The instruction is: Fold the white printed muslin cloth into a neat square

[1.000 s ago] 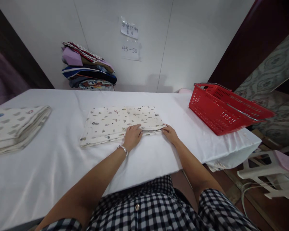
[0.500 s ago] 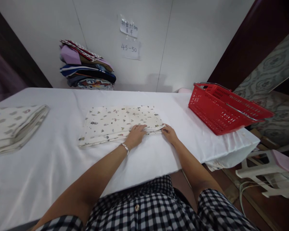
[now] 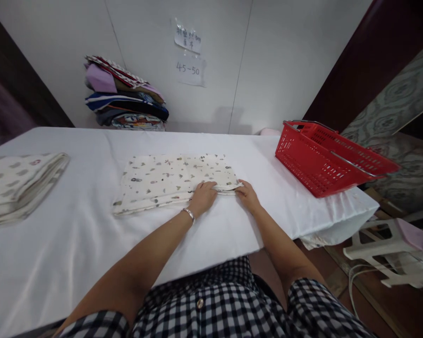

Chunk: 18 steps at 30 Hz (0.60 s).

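A folded white cloth [image 3: 162, 176] with small printed figures lies on the white-covered table [image 3: 102, 253] in front of me. Its layers show along the near edge. My left hand [image 3: 203, 196], a silver bracelet at the wrist, is closed over that edge right of its middle, fingertips on top of the cloth. At the near right corner, my right hand [image 3: 247, 195] pinches the layers between thumb and fingers. The parts of the fingers under the fabric are hidden.
Another folded patterned cloth [image 3: 17, 183] lies at the left. A red plastic basket [image 3: 310, 159] stands at the table's right end. Several folded fabrics [image 3: 127, 96] are stacked behind the table by the wall. A white stool [image 3: 377, 249] stands on the floor at right.
My left hand has slid slightly right along the near edge, closer to my right hand. The right hand still holds the corner, and the cloth lies nearly as before.
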Motion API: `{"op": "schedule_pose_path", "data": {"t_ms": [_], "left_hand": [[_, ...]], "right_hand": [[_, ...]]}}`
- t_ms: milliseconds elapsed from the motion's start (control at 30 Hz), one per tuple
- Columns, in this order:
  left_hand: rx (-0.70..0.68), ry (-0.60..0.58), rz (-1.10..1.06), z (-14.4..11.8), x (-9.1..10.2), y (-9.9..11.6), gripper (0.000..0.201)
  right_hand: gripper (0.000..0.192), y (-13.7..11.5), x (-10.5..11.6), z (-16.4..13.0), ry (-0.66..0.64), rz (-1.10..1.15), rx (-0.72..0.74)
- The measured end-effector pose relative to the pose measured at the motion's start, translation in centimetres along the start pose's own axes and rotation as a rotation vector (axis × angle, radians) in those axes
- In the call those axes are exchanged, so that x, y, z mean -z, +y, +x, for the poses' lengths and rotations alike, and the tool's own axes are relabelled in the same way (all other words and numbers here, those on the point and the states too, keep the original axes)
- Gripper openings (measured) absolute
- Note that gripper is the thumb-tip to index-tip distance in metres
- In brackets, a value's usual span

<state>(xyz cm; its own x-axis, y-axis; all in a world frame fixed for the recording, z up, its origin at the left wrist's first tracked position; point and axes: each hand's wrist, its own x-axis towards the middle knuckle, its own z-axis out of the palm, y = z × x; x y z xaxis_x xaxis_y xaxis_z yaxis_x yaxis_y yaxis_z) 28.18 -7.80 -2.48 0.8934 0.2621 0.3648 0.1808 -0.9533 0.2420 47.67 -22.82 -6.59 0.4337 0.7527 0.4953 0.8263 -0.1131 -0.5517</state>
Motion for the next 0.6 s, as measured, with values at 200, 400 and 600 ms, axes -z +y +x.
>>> {"op": "schedule_pose_path", "data": {"t_ms": [200, 400, 600], "left_hand": [[0.065, 0.027, -0.088, -0.30, -0.56, -0.18, 0.024], [0.075, 0.031, -0.060, -0.29, -0.79, -0.15, 0.028], [0.029, 0.009, -0.019, -0.37, -0.33, 0.20, 0.024]], "right_hand": [[0.023, -0.67, 0.40, -0.14, -0.040, -0.094, 0.125], [0.021, -0.39, 0.31, -0.05, -0.055, -0.082, 0.113], [0.018, -0.49, 0.28, -0.01, -0.033, -0.056, 0.091]]}}
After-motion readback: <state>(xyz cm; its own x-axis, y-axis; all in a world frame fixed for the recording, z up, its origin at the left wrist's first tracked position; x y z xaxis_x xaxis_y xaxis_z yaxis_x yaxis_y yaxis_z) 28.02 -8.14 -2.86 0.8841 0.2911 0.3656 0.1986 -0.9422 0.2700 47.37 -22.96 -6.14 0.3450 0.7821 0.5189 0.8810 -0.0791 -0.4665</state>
